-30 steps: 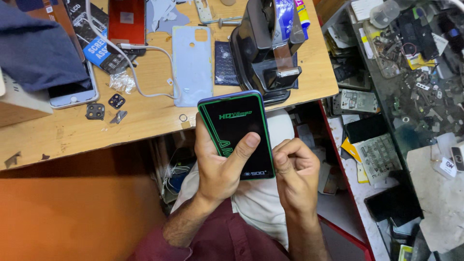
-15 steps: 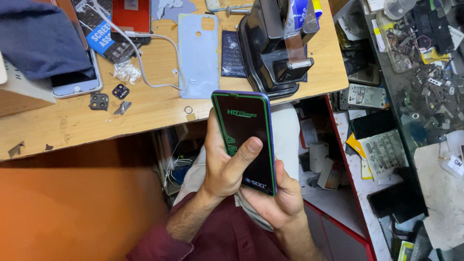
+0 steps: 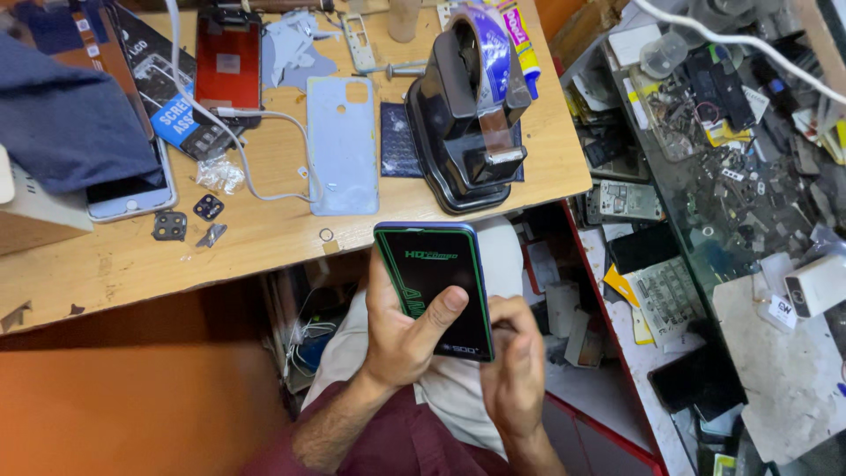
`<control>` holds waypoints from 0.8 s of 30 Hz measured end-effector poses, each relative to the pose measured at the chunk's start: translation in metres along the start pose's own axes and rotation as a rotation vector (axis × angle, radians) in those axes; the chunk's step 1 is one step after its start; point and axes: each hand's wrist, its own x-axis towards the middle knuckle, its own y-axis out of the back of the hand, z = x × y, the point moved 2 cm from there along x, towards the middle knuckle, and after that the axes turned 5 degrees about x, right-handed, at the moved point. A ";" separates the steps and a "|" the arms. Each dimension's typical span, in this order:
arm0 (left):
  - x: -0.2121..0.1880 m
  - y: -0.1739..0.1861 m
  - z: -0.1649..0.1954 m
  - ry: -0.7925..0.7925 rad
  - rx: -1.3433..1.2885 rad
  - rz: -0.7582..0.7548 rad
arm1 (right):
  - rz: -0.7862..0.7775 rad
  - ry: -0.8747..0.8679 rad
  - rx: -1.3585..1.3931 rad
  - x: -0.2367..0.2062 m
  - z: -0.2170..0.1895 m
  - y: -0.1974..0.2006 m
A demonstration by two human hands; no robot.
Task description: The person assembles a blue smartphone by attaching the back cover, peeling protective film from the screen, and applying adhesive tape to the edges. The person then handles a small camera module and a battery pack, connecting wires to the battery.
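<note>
Shifted from beneath the phone (image 3: 434, 289) to its right edge, right hand (image 3: 514, 375) pinches there while left hand (image 3: 401, 330) grips it, thumb across screen.

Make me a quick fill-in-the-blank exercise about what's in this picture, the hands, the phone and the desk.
1. The left hand holds a ____ with a black, green-edged front.
2. The left ____ lies across the phone's front.
3. The pale blue back cover lies on the ____ desk.
4. The right hand is at the phone's ____ end.

Missing words: phone; thumb; wooden; lower
</note>
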 end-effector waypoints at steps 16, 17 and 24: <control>0.050 -0.007 0.004 0.350 -0.603 -0.173 | -0.028 0.217 -1.066 0.170 -0.088 -0.011; 0.051 -0.010 0.004 0.384 -0.611 -0.205 | -0.083 0.159 -1.065 0.179 -0.086 -0.011; 0.066 -0.016 0.008 0.353 -0.676 -0.238 | 0.051 0.058 -0.681 0.180 -0.084 -0.015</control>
